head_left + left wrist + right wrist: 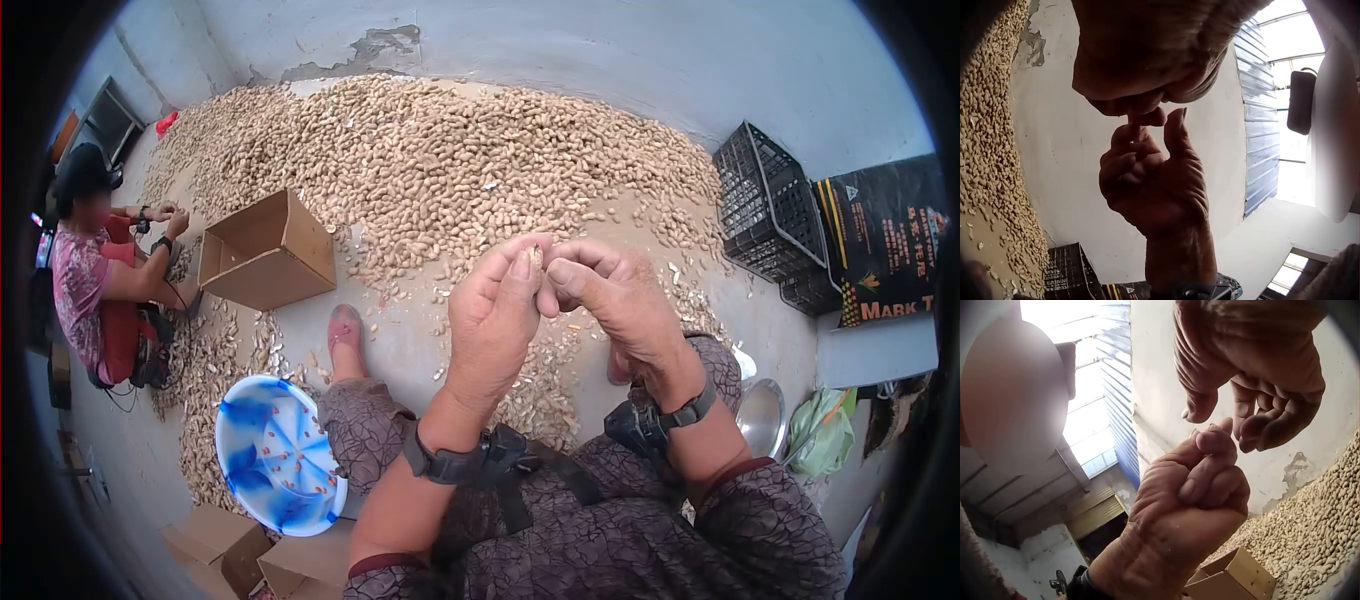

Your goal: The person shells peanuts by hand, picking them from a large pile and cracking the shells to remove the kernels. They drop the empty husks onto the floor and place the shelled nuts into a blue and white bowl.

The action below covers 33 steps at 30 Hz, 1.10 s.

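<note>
A peanut [536, 257] is pinched between the thumb and fingers of my left hand [492, 322], in front of the lap. Right beside it is my right hand [628, 300], its fingers loosely bent and close to the left fingertips. The right wrist view shows a gap between the thumb and bent fingers of my right hand [1254, 375], above my left hand [1191, 494] with its fingers folded in. From the left wrist, my left hand [1147, 56] appears at the top, over my right hand [1157, 175]; the peanut cannot be made out there.
A large peanut heap [430, 160] lies against the wall. A cardboard box [290, 260] and a blue-white basin [232, 440] with kernels stand left; a seated person [85, 260] is beyond. Black crates [765, 210], a metal bowl [762, 415] and a green bag [822, 430] are right.
</note>
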{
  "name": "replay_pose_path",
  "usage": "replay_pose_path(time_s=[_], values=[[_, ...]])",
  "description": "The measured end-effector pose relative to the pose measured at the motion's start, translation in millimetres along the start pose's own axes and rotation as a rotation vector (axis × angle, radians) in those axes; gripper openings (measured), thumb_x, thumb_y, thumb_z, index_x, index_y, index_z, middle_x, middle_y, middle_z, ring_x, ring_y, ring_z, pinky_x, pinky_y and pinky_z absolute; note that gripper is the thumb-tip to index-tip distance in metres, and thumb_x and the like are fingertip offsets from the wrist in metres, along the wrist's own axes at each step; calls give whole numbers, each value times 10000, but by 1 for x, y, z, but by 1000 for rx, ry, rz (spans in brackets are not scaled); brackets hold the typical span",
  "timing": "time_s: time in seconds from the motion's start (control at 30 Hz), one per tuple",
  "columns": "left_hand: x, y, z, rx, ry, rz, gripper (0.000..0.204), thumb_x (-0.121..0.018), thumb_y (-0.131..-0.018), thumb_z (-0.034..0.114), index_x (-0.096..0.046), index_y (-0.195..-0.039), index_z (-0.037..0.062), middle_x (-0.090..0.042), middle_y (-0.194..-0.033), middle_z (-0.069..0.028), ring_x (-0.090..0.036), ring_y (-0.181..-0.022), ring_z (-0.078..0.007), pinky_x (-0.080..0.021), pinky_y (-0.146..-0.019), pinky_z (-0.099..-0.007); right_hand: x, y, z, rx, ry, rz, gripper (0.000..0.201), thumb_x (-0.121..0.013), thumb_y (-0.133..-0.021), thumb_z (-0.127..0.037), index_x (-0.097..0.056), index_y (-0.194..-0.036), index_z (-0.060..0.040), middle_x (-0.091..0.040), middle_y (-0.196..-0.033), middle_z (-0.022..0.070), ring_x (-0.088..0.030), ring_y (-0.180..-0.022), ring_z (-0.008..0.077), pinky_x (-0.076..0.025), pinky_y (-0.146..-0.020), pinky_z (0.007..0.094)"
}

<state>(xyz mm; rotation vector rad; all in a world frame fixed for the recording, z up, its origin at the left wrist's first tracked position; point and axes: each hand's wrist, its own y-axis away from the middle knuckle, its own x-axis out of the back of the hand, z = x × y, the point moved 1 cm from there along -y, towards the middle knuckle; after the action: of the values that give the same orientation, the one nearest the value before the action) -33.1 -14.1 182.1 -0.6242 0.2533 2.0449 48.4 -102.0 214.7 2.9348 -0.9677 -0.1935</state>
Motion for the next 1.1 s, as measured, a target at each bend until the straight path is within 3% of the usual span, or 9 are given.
replay_pose_path(time_s=[0.17,0.37,0.57,0.67,0.73,0.83,0.97,1.07,1.1], values=[[0,6,-2,-195,-415,7,264,-379,-912,157,-532,-1042,-15,-493,-651,8,-411,-567,-33,-336,-501,-172,7,-3,4,-77,59,-62,214,-605,-797,-253,-598,-795,-39,-575,-668,13,-460,-564,26,-320,-464,157],[1,9,-3,-241,-469,76,214,-373,-885,95,-535,-972,-15,-475,-590,10,-420,-536,-42,-354,-482,-198,8,-10,21,-161,-226,-91,200,-625,-781,-230,-586,-744,-37,-525,-618,-12,-426,-523,23,-307,-442,151],[10,7,-16,-238,-525,163,194,-372,-878,87,-532,-917,-14,-488,-625,-1,-433,-523,-51,-365,-462,-212,-6,-8,25,-126,-120,36,159,-580,-799,-175,-575,-740,-27,-522,-590,-7,-427,-469,18,-303,-411,143],[13,2,-18,-146,-409,235,192,-374,-874,87,-539,-908,-4,-483,-642,-3,-420,-508,-50,-353,-443,-199,-17,-4,23,-13,-10,105,153,-553,-806,-155,-576,-744,-17,-547,-600,9,-440,-458,15,-306,-406,138],[14,2,-13,60,-81,204,206,-351,-881,92,-524,-896,-19,-493,-617,-24,-438,-477,-78,-395,-445,-216,-16,-5,23,4,-8,93,156,-546,-807,-152,-577,-741,-14,-559,-614,16,-453,-468,16,-310,-409,139],[14,-1,-12,157,198,160,225,-347,-899,123,-520,-911,-19,-467,-634,-4,-393,-460,-65,-374,-433,-201,-14,-7,23,29,-16,78,143,-541,-803,-123,-569,-744,4,-573,-627,33,-485,-490,37,-339,-420,151],[20,-1,-16,204,200,19,284,-356,-918,244,-470,-768,32,-485,-585,-32,-340,-372,-46,-260,-350,-163,-15,-7,17,61,-69,77,122,-546,-790,-79,-554,-740,32,-566,-619,44,-498,-490,71,-388,-426,184],[18,-1,-12,281,225,34,290,-367,-916,257,-441,-721,55,-473,-569,-27,-337,-364,-53,-258,-347,-166,-14,-9,19,102,-4,70,129,-565,-773,-79,-551,-701,28,-558,-596,36,-500,-483,63,-393,-417,198],[19,-1,-14,324,239,21,277,-375,-912,243,-443,-718,57,-465,-562,-24,-342,-370,-54,-257,-346,-165,-11,-13,27,192,183,95,132,-578,-759,-79,-548,-681,23,-555,-584,35,-500,-480,58,-393,-415,202]])
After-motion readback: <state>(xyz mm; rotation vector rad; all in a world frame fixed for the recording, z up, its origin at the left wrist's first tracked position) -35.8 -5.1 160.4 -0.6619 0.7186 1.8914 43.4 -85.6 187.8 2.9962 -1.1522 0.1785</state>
